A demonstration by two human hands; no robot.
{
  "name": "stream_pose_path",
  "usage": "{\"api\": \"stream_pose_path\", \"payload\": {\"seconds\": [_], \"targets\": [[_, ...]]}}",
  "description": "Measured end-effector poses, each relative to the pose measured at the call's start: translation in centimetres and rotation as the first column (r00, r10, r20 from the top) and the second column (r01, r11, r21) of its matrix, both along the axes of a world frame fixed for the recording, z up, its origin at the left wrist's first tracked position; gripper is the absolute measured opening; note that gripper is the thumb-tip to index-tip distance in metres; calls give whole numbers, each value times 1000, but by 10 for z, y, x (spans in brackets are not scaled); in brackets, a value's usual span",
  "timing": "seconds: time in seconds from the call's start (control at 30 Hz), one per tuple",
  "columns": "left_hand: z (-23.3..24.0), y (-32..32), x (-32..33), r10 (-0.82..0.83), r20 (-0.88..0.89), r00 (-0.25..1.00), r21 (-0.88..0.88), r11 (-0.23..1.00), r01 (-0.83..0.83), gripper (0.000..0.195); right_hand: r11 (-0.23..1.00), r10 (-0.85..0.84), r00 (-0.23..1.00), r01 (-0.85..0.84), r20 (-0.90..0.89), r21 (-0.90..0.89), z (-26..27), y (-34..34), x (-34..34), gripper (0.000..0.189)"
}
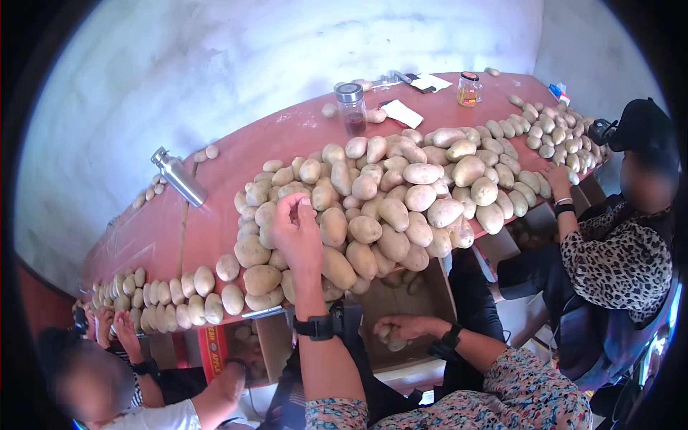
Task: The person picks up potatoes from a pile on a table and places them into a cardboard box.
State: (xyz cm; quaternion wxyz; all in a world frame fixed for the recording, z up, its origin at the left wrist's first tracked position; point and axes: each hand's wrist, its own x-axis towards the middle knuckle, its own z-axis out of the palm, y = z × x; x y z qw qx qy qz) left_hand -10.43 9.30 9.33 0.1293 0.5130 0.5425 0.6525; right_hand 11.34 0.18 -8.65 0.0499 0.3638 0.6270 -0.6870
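Note:
My left hand (297, 239) is raised over the near side of a large heap of potatoes (395, 214), with its fingers curled. No potato shows in its grip, but the inside of the hand is partly hidden. Below the table edge, my right hand (414, 327) is closed around what looks like a pair of small potatoes (396, 344). It hovers over an open cardboard box (422, 306) that has some potatoes in its far part.
Potato rows (177, 293) line the left edge of the red table (226, 166). A steel bottle (180, 177), a lidded glass jar (352, 110) and a smaller jar (469, 90) stand behind. Co-workers sit at left and right; the right one's hand (556, 177) touches potatoes.

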Motion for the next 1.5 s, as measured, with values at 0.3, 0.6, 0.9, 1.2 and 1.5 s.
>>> {"api": "stream_pose_path", "payload": {"seconds": [0.3,0.6,0.9,1.2,1.5], "targets": [[-13,3,2,-13,-74,997,-54,999,9,18,867,134,941,41,-312,497,129,-4,34,46],[-9,-2,3,3,-202,979,-109,994,-26,25,466,36,981,151,-189,872,247,81,9,44],[-16,2,7,-124,-291,949,-194,979,68,27,347,-229,925,368,-303,863,226,144,-22,41],[-14,2,6,-137,-291,947,-191,978,83,26,164,-244,893,422,-377,892,210,145,-36,33],[-12,0,5,-110,-323,940,-211,977,42,24,111,-187,876,469,-445,876,209,151,-38,30]]}}
